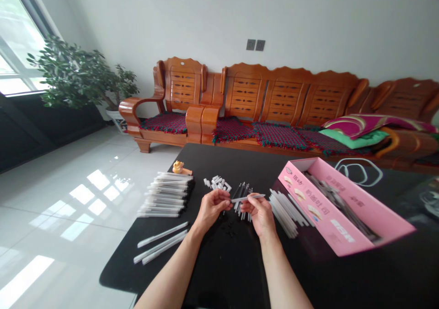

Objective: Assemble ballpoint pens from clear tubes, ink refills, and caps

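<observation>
My right hand (pixel 259 212) pinches a whitish pen barrel (pixel 244 199), held nearly level above the table. At the barrel's left end, the fingertips of my left hand (pixel 213 207) are pressed together; what sits between them is too small to make out. Below and behind the hands lie several slim pen refills (pixel 244 190) with dark tips. A small heap of white pen caps (pixel 216 182) is just beyond my left hand. Right of my right hand, several translucent barrels (pixel 284 214) lie in a bundle.
A stack of pens (pixel 164 197) lies at the left table edge, with three pens (pixel 161 246) nearer me. Behind the stack is a small yellow figurine (pixel 178 166). A pink box (pixel 325 208) holding grey strips stands right, a white cable (pixel 363 174) behind it. A wooden sofa (pixel 247 94) lines the wall.
</observation>
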Demonstrator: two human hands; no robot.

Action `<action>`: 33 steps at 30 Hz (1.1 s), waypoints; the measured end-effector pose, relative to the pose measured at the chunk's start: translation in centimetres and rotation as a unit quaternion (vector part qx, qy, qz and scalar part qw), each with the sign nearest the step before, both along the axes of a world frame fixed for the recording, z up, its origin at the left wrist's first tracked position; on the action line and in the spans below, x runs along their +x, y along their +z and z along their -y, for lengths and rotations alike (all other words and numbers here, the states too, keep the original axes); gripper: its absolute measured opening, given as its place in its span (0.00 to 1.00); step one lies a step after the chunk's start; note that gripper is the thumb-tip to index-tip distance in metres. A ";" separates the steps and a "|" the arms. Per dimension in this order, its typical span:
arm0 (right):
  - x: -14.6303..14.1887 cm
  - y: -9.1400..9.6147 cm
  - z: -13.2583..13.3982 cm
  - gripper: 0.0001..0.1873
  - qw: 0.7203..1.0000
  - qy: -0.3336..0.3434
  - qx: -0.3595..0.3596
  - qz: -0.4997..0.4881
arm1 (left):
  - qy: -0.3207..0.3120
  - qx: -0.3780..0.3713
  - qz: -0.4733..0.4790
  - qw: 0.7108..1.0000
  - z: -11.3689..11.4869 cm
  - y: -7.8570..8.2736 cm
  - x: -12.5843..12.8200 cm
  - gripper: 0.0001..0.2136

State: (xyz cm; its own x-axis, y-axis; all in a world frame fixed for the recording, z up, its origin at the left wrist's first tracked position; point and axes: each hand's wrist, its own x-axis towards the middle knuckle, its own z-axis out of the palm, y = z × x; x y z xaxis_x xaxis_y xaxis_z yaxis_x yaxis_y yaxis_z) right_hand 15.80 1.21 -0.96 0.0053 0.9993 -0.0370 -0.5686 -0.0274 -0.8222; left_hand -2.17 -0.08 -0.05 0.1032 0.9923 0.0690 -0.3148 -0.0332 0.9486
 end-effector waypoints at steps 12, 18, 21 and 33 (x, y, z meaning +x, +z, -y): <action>0.1 -0.1 0.0 0.13 1.000 0.000 -0.001 0.008 | 0.001 0.003 0.007 1.000 0.0 -0.1 0.1 0.16; 0.0 -0.2 0.0 0.14 1.000 0.004 0.000 0.015 | 0.002 0.004 0.007 1.000 0.0 -0.2 0.2 0.17; 0.1 -0.3 -0.1 0.14 1.000 0.003 -0.001 0.010 | 0.007 -0.005 -0.028 1.000 0.0 -0.3 0.1 0.16; 0.0 -0.3 -0.1 0.15 1.000 -0.011 -0.009 0.014 | 0.052 0.043 -0.196 0.978 0.4 -0.1 0.2 0.10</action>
